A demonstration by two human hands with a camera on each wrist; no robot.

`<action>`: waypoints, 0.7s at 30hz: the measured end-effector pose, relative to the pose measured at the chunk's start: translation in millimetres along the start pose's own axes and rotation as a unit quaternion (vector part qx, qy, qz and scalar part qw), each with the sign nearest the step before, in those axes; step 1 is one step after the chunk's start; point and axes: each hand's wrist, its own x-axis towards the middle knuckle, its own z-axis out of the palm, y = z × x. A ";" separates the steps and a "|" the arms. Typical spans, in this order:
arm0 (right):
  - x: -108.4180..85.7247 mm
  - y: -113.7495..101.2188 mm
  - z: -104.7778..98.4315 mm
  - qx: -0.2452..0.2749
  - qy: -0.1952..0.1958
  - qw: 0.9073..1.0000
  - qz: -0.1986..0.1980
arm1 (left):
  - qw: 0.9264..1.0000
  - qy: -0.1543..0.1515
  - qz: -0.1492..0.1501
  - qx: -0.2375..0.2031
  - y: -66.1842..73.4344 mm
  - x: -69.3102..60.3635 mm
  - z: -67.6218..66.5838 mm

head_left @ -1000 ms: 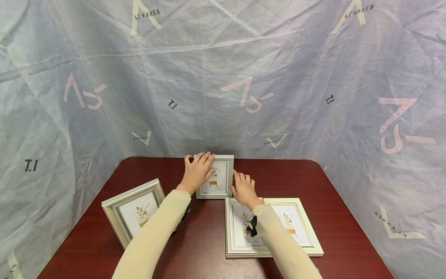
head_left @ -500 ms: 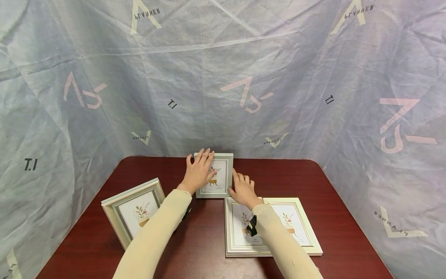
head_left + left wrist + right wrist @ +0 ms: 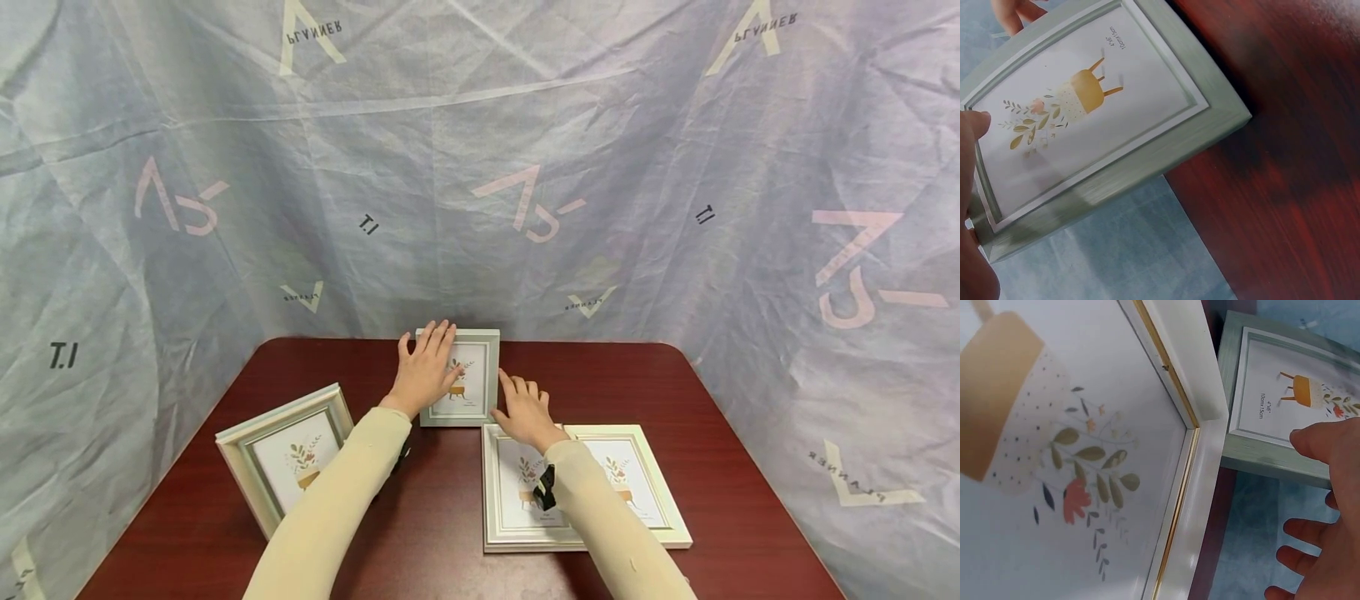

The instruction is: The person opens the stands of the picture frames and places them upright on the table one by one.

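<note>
A pale green picture frame (image 3: 459,418) stands upright near the table's back edge; its flower print shows in both wrist views. Across its upper left lies my left hand (image 3: 423,371), fingers over the top edge and thumb in front of the print. At the frame's right side is my right hand (image 3: 525,411), with fingers extended and slightly bent. In the right wrist view its thumb (image 3: 1316,441) is at the green frame (image 3: 1260,453), and the other fingers are spread beside the frame's edge. Whether they touch it, I cannot tell.
Two cream frames, one nearer the middle (image 3: 491,500) and one to its right (image 3: 663,475), lie side by side under my right forearm. A larger frame (image 3: 243,471) stands tilted at the left, partly behind my left sleeve. Grey printed cloth (image 3: 435,250) hangs behind the dark red table (image 3: 615,379).
Since one second ago my left fingers have straightened slightly over the top of the green frame. The green frame appears slightly more upright. My right hand has barely moved.
</note>
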 end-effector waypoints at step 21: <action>-11.0 10.0 -11.6 0.007 0.002 1.000 -0.018 | 0.999 0.050 0.007 -0.020 9.7 1.6 1.7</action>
